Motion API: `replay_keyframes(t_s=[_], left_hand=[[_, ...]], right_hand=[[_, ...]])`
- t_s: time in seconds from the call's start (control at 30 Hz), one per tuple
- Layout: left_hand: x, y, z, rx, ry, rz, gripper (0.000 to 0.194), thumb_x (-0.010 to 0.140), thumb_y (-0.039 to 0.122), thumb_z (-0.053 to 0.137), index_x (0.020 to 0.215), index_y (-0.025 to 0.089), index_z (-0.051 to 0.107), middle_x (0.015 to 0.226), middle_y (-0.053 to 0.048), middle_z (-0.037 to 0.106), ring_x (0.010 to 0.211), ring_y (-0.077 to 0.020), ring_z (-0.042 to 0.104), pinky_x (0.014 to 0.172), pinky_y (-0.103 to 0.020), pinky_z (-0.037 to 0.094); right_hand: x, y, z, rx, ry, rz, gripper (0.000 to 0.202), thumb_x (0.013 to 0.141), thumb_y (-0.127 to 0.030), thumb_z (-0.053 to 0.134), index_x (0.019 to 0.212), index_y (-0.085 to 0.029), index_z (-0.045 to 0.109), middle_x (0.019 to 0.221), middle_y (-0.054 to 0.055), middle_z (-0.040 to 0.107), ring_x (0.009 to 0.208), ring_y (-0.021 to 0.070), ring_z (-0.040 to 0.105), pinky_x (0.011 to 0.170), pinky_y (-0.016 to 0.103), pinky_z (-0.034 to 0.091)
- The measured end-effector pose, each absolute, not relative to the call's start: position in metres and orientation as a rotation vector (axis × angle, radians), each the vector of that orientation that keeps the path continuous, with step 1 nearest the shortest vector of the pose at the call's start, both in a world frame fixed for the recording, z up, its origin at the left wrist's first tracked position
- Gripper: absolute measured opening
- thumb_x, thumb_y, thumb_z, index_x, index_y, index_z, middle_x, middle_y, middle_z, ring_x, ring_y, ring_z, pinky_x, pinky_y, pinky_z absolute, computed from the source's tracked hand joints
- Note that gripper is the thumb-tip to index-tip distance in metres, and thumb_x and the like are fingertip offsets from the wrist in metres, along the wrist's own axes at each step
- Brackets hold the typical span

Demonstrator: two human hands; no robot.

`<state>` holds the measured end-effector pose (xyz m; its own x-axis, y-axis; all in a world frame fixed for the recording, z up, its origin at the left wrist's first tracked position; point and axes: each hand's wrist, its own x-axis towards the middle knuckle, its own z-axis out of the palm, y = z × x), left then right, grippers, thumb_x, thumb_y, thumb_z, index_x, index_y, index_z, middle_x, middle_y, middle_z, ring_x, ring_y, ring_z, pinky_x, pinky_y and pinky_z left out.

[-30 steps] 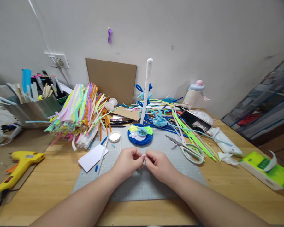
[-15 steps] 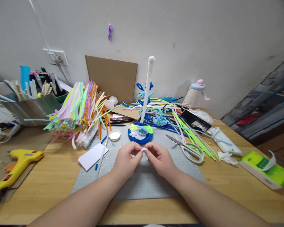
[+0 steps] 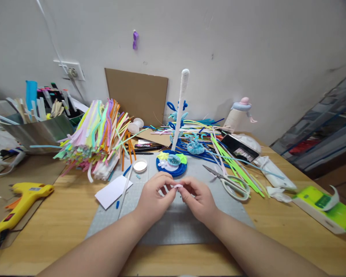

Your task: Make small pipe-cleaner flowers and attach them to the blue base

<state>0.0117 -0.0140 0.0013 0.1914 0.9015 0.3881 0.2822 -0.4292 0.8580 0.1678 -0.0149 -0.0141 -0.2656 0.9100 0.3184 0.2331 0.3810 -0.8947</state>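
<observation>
Between the fingertips of both hands is a small white piece (image 3: pixel 178 186), too small to identify. My left hand (image 3: pixel 158 194) pinches its left end, and my right hand (image 3: pixel 197 198) pinches the right end. Both hands are above the grey cutting mat (image 3: pixel 173 231). Just beyond them sits a round blue fuzzy base (image 3: pixel 178 171) with yellow, white and light-blue decorations. A tall white fuzzy stick (image 3: pixel 180 107) rises behind the decorations, with blue loops beside it.
Scissors (image 3: pixel 230 182) lie right of the hands, near green pipe cleaners (image 3: pixel 236 165). Left are a white card (image 3: pixel 112 191), a round lid (image 3: pixel 140 166), a bundle of coloured pipe cleaners (image 3: pixel 95 134) and a yellow glue gun (image 3: pixel 23 202). A green tissue pack (image 3: pixel 324 207) lies far right.
Both hands, with the small white piece, have shifted slightly right and towards me. The fingers have changed position slightly; the piece is still held between them.
</observation>
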Motion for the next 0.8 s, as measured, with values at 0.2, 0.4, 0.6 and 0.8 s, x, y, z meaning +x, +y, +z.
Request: replay_keyframes(t_s=[0.2, 0.4, 0.6, 0.8], left_hand=[[0.014, -0.007, -0.007, 1.592, 1.167, 1.013, 0.019, 0.077, 0.032, 0.054, 0.067, 0.016, 0.056, 0.062, 0.0, 0.057, 0.058, -0.0111, 0.052, 0.051, -0.019, 0.038], [0.015, -0.003, -0.01, 1.271, 1.093, 0.923, 0.025, 0.074, 0.037, 0.055, 0.064, 0.015, 0.052, 0.049, 0.003, 0.051, 0.042, -0.0075, 0.045, 0.041, -0.018, 0.035], [0.015, -0.003, -0.012, 1.31, 1.098, 0.971, 0.021, 0.073, 0.036, 0.058, 0.073, 0.015, 0.053, 0.058, 0.004, 0.052, 0.048, -0.0071, 0.047, 0.042, -0.016, 0.035], [0.017, 0.0, -0.01, 1.176, 1.079, 0.945, 0.025, 0.065, 0.034, 0.066, 0.07, 0.015, 0.05, 0.054, 0.004, 0.052, 0.043, -0.0066, 0.046, 0.041, -0.017, 0.036]], right_hand=[[0.163, -0.007, -0.022, -1.062, -1.451, 1.457, 0.029, 0.083, -0.046, 0.047, 0.073, -0.019, 0.046, 0.054, -0.006, 0.045, 0.036, 0.0055, 0.039, 0.034, 0.017, 0.028], [0.163, -0.005, -0.023, -0.976, -1.332, 1.651, 0.034, 0.083, -0.051, 0.043, 0.076, -0.018, 0.045, 0.058, -0.005, 0.051, 0.035, 0.0047, 0.044, 0.032, 0.015, 0.029], [0.163, -0.008, -0.024, -1.074, -1.498, 1.456, 0.028, 0.083, -0.042, 0.049, 0.071, -0.018, 0.047, 0.047, -0.008, 0.044, 0.032, 0.0037, 0.034, 0.032, 0.015, 0.025], [0.166, -0.006, -0.022, -1.126, -1.486, 1.341, 0.025, 0.083, -0.042, 0.047, 0.075, -0.018, 0.048, 0.057, -0.005, 0.048, 0.038, 0.0055, 0.04, 0.035, 0.017, 0.029]])
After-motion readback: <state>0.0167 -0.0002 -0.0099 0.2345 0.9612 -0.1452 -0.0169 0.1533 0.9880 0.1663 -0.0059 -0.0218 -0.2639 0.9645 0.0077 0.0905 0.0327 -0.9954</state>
